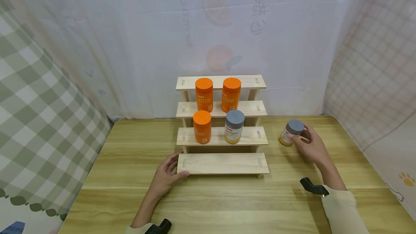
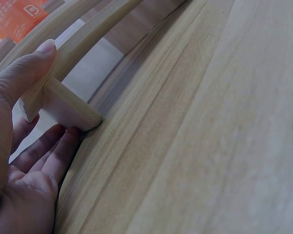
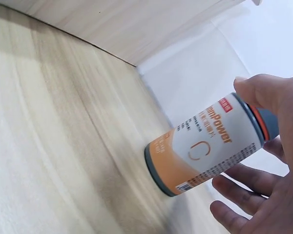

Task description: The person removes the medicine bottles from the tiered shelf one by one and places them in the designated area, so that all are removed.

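Black wrist mount [image 1: 159,227] and pale cuff [image 1: 138,230], closest of all, sit just behind the left hand [image 1: 165,178], and look at that grip: it holds the left end of the stepped wooden stand [image 1: 224,163], thumb against the front edge of the lowest step, fingers round the end beside the leg. Across on the other side, the right hand [image 1: 312,147] has a grey-lidded jar [image 1: 287,135], thumb and fingers narrowed round it up by the lid! It's tilted, just left of those fingers and well apart from the left hand; whether its base touches the wooden table [image 1: 227,205] I can't quite tell from this angle. Between the hands, a little beyond them, come the others: a low orange jar [image 1: 202,129] on the second step up, nearer the left hand, and beside it, toward the right hand, a white-labelled jar [image 1: 233,133] with a grey lid. One step higher, farther from both hands, it's a left orange jar [image 1: 204,96] and a right orange jar [image 1: 231,96], slightly apart. Beyond both hands hangs a white sheet [image 1: 139,64].
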A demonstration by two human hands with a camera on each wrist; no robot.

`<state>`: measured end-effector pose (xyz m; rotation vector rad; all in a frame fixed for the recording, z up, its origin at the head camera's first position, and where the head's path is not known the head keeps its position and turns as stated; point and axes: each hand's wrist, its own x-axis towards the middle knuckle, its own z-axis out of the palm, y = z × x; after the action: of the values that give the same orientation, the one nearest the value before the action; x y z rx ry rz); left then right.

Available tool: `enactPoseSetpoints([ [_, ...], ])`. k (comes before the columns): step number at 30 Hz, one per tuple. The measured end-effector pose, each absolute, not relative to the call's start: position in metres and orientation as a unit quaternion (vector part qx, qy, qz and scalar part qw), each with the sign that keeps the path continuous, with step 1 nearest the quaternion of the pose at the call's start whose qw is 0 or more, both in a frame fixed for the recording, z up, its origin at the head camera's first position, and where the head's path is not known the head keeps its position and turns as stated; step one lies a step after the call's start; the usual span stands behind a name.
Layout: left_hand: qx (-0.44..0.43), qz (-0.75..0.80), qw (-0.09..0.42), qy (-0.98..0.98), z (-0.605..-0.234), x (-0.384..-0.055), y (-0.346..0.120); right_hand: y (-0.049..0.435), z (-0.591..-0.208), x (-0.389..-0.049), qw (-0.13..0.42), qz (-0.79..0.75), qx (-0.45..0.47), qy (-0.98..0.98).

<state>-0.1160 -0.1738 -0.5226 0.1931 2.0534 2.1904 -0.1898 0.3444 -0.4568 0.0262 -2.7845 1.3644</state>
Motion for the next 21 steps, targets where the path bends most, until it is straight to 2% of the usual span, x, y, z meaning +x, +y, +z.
enactPoseSetpoints([
  [5, 0.064, 0.725, 0.065, 0.683, -0.522, -0.116, -0.174, 0.341, -0.448, -0.189, 0.018, 0.463, 0.004, -0.886],
  [21, 0.057, 0.720, 0.067, 0.689, -0.521, -0.115, -0.174, 0.327, -0.423, -0.182, 0.059, 0.426, 0.031, -0.902],
])
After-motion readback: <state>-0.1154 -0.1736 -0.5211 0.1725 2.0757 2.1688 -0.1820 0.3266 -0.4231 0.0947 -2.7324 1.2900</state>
